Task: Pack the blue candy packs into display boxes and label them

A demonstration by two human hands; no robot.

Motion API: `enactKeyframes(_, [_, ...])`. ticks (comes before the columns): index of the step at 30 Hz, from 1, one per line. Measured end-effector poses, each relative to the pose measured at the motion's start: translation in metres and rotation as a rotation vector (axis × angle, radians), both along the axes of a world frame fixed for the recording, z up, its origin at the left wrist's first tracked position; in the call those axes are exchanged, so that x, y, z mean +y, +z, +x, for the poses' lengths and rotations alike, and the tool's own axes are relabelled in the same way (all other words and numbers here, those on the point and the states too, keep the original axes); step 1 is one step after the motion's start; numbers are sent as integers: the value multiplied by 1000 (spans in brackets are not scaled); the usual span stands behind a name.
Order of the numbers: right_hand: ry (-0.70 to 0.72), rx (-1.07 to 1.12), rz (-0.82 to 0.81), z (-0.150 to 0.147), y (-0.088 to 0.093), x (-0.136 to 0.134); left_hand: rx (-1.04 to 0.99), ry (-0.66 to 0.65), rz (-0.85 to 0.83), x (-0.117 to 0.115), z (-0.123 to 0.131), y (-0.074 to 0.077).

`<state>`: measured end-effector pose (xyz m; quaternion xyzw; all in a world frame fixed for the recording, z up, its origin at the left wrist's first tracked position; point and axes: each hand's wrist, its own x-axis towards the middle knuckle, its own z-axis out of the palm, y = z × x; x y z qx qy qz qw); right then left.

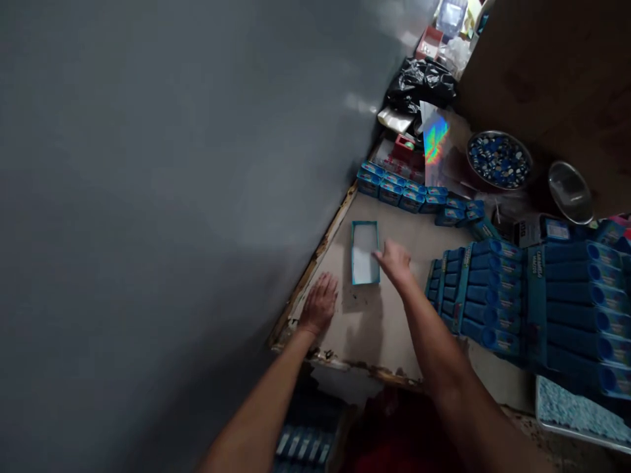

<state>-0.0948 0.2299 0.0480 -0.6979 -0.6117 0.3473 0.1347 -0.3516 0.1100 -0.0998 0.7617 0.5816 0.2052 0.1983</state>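
Observation:
A small open rectangular box [365, 282] with a teal-blue rim and a white inside is over the pale tabletop, its shadow falling to the left and below. My right hand [394, 261] is closed at the box's right side, with the thumb at the rim and the other fingers curled; their tips are hidden. To the left and nearer to me, my left hand [320, 303] lies flat on the table, palm down with fingers stretched, apart from the box. It holds nothing.
Blue cartons [413, 197] line the table's back. Taller stacked blue boxes [497, 295] crowd the right, above a tray of pale-blue pieces [582, 410]. Behind stand a bowl of wrapped pieces [499, 159] and a metal bowl [570, 192]. A grey wall [197, 164] borders the left.

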Motion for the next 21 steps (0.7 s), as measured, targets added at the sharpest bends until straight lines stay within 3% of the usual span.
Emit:
enactKeyframes(2, [-58,-120,141,-1,13,62,20,68,22,-4,2,-6])
enactKeyframes(4, [-30,-228,257,0,25,122,36,105,17,-8,2,-7])
enactKeyframes(8, [130,-375,146,21,36,210,56,131,-23,-10,0,-3])
enactKeyframes(11, [176,-424,71,48,34,232,70,141,-16,-9,0,-1])
enactKeyframes(14, [270,-415,180,58,32,236,108,115,25,-10,0,0])
enactKeyframes(18, [442,-446,319,29,24,247,144,107,60,-14,-3,-3])
enactKeyframes(21, [432,-507,311,-7,14,260,154,114,47,-16,-5,-6])
